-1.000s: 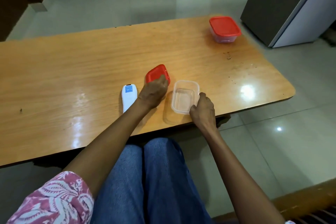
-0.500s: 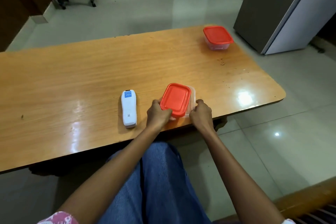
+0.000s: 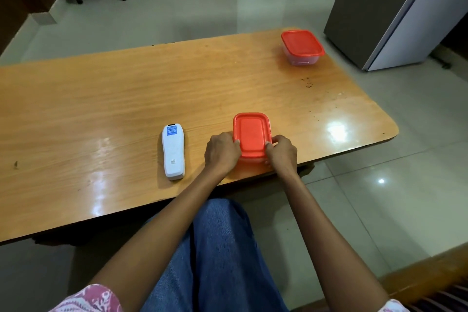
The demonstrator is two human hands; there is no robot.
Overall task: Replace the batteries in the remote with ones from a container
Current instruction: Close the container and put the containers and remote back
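Note:
A small clear container with a red lid [image 3: 251,134] stands near the front edge of the wooden table [image 3: 126,99]. My left hand [image 3: 220,152] grips its near left corner, thumb on the lid's rim. My right hand [image 3: 281,152] holds the near right corner, thumb on top of the lid. A white remote [image 3: 173,151] lies face down to the left of the hands, blue label at its far end. The container's inside is hidden by the lid.
A second red-lidded clear container [image 3: 301,47] stands at the table's far right corner. A grey refrigerator [image 3: 395,10] stands beyond the right end. My blue-jeaned legs [image 3: 217,256] are under the front edge. Crumbs speckle the right part of the table.
My left hand brought the red lid from the table onto the clear container. Both hands now hold the lid's near corners, and it sits flat on the box.

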